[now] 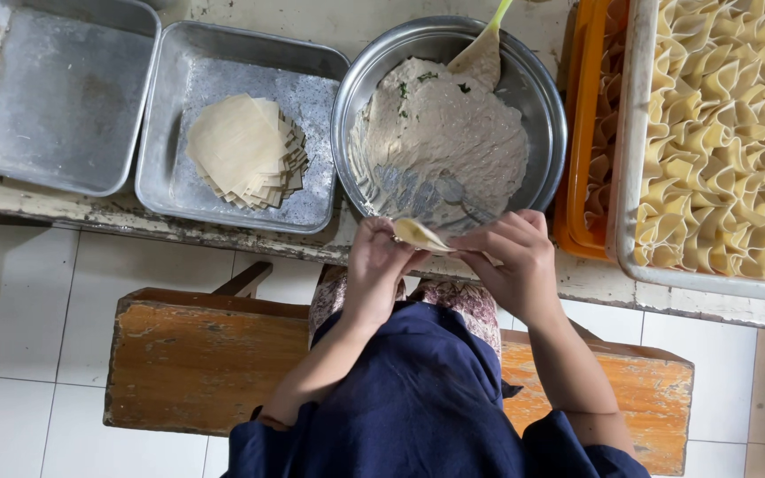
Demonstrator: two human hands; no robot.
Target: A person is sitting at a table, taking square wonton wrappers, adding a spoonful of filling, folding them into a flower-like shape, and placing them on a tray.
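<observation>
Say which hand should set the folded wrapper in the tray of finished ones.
Probably the right hand: it grips the folded pale dough wrapper and lies nearer the white tray of folded dumplings than the left hand.

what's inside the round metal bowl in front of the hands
The round metal bowl holds pale greyish filling paste with green flecks, spread across most of its bottom. A spatula with a green handle rests in it. The paste covers whatever lies beneath it.
</observation>
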